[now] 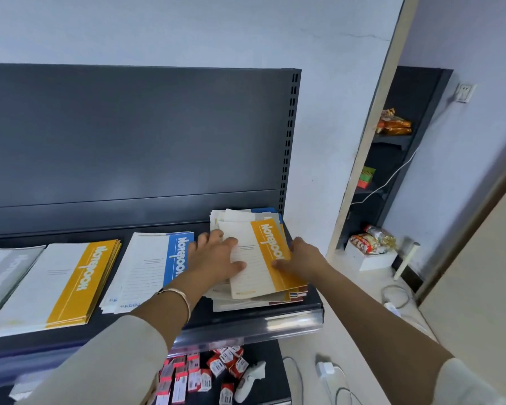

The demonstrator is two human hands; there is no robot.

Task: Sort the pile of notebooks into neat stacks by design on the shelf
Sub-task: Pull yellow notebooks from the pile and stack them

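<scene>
Head view. Presses left hand (216,255) flat on pale half of top notebook (260,276), fingers straight and slightly spread, holding nothing. Pinches same notebook's yellow right edge with right hand (301,255): thumb on cover, fingers hidden past the edge, so a narrow grip. Lies skewed atop untidy pile (246,304) at right end of shelf (246,321), between both hands. Just left of left hand: blue stack (146,267); further left, yellow stack (56,282), then grey stack (0,276) at frame edge.
</scene>
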